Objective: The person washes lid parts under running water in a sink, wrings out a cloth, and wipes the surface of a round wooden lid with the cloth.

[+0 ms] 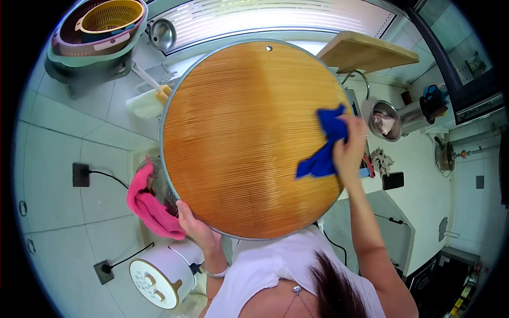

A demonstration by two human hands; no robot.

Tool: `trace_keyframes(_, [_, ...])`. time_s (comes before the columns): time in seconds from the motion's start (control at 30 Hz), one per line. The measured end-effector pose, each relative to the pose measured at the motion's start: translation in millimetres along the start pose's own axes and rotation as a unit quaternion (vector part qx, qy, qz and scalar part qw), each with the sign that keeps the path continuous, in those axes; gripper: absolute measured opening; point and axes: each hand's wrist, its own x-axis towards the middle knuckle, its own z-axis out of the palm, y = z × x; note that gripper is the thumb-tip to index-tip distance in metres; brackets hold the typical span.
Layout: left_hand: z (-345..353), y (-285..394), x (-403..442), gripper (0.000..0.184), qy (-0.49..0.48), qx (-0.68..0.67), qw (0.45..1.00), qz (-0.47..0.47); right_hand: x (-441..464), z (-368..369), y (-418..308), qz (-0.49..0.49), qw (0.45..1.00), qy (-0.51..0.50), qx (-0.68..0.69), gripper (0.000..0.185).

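A large round wooden board (244, 138) with a grey rim and a small hole near its top fills the middle of the head view. My left hand (199, 229) grips the board's lower left rim, its thumb on the front face and its other fingers hidden behind. A blue cloth (321, 161) lies bunched against the right side of the board. Holding it is my right hand (350, 146), fingers closed over the fabric. The board's surface looks darker on the left and at the bottom than at the upper right.
A pink towel (151, 206) hangs left of the board, above a white appliance (161, 273). Stacked basins (61, 66) stand at upper left. A thick wooden board (366, 52), a metal bowl with meat (379, 132) and a phone (393, 180) are on the right.
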Motion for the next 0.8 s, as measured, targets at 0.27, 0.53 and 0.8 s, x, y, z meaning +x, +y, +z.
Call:
trace_keyframes(0.27, [-73,-84,-36,0.032,-0.054,-0.007,0.995,-0.088,16,56,125,0.259,0.949,0.097,0.149,0.040])
trace_keyframes(0.53, [-113,-22,-1,0.060,-0.052,0.135,0.985,0.093,57,24,22,0.116,0.957,0.035,0.263,0.026])
trace_keyframes(0.8, [-32,140,14,0.048,-0.379,0.305,0.871,0.064,100,-41,-118,-0.104,0.970,0.079,0.205,0.031])
